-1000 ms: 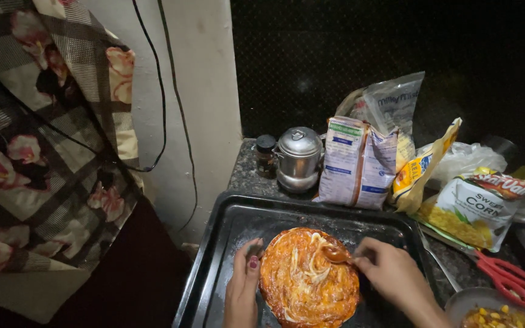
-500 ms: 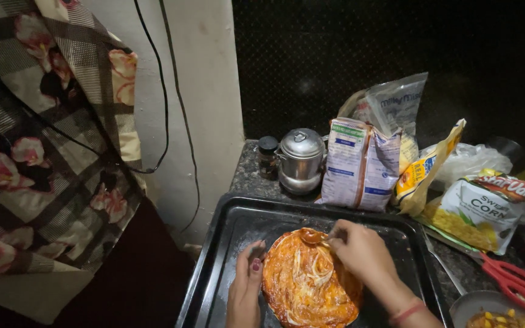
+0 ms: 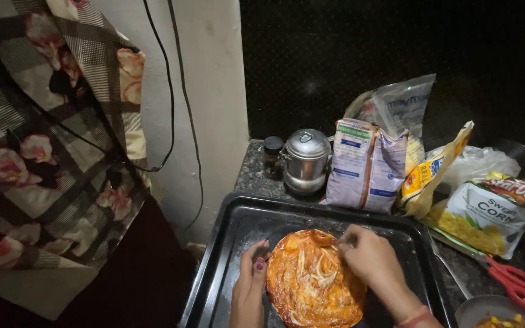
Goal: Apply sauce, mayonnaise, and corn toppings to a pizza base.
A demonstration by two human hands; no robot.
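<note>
A round flatbread base (image 3: 311, 285), coated in orange-red sauce with pale shreds on it, lies in a black baking tray (image 3: 226, 255). My left hand (image 3: 249, 285) rests flat against the base's left edge, fingers extended and painted nails showing. My right hand (image 3: 372, 264) sits over the base's upper right, fingers closed on a small spoon (image 3: 343, 240) that is mostly hidden by the fingers. The spoon's tip touches the sauce near the top rim.
Behind the tray stand a small steel pot (image 3: 307, 159), a dark jar (image 3: 273, 155), a blue-white bag (image 3: 366, 164), a yellow packet (image 3: 435, 170) and a corn bag (image 3: 487, 212). Red scissors (image 3: 518, 282) and a bowl (image 3: 499, 313) lie right. Floral cloth (image 3: 50, 152) hangs left.
My right hand has moved with the spoon from the base's right side up and left to its top rim. The left hand has stayed at the left edge.
</note>
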